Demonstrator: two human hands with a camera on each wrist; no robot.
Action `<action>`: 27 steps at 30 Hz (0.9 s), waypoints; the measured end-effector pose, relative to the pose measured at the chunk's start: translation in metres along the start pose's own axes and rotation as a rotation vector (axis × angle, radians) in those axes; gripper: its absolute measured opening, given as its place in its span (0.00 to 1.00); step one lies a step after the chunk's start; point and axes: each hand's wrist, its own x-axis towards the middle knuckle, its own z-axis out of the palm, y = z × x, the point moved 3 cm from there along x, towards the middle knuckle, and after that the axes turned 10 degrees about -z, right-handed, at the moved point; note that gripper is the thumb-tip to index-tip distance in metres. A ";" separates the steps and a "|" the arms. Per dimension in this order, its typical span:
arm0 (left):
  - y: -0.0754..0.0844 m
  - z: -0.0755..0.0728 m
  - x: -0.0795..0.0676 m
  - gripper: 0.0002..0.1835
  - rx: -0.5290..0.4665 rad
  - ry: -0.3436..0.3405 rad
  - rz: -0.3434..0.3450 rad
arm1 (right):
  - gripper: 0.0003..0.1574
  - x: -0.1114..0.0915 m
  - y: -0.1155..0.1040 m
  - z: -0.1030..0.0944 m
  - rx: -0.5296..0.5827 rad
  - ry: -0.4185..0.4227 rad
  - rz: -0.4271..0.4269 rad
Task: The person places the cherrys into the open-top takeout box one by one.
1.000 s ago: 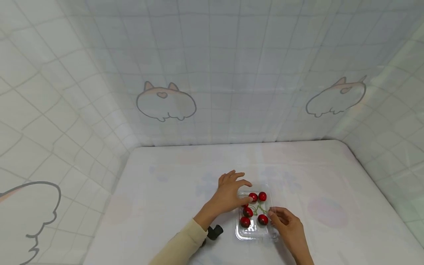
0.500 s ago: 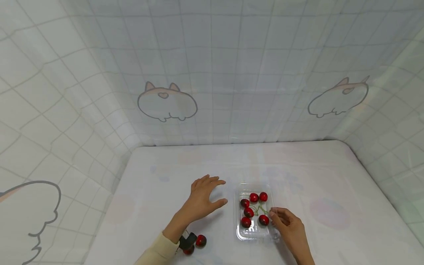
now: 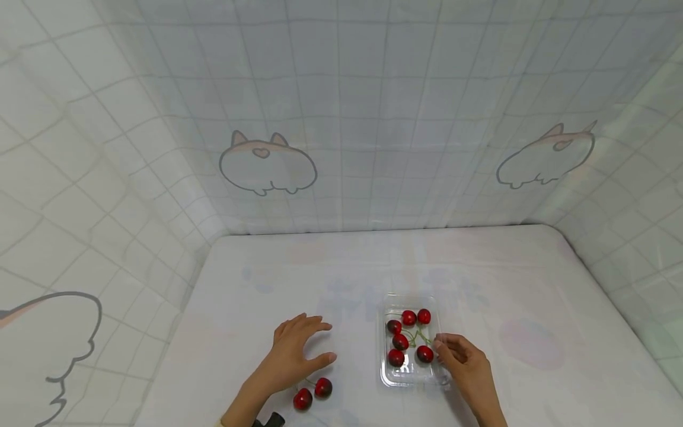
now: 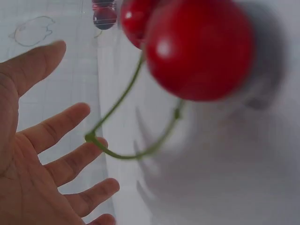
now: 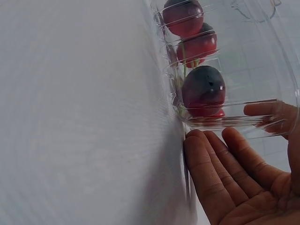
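My left hand [image 3: 290,357] hovers low on the left with fingers spread, holding nothing. Just below it, two dark red cherries [image 3: 323,388] lie on the table; the left wrist view shows their joined green stem [image 4: 117,104] near the fingertips. To the right stands a clear plastic container [image 3: 408,381] with several red cherries [image 3: 400,341] and green stems inside. At the container's right side, my right hand [image 3: 468,370] pinches the edge, thumb at the rim and fingers against the outer wall, as the right wrist view shows.
A white patterned cloth covers the table [image 3: 256,267]. Pale grid-patterned curtains [image 3: 368,178] hang behind and on both sides. Part of a black wrist device [image 3: 275,420] shows at the left forearm, by the bottom edge.
My left hand has moved from above the container leftward and down toward the two loose cherries, which have come into view. The right hand and container have stayed put.
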 end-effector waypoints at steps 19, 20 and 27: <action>-0.025 0.006 -0.032 0.29 0.017 -0.060 0.068 | 0.21 -0.003 -0.001 0.000 0.009 0.007 0.004; -0.026 0.007 -0.033 0.29 0.016 -0.055 0.070 | 0.21 -0.003 -0.001 0.000 0.008 0.007 0.006; -0.033 0.014 -0.036 0.23 -0.002 -0.003 0.076 | 0.21 -0.002 -0.002 0.000 0.000 0.005 0.008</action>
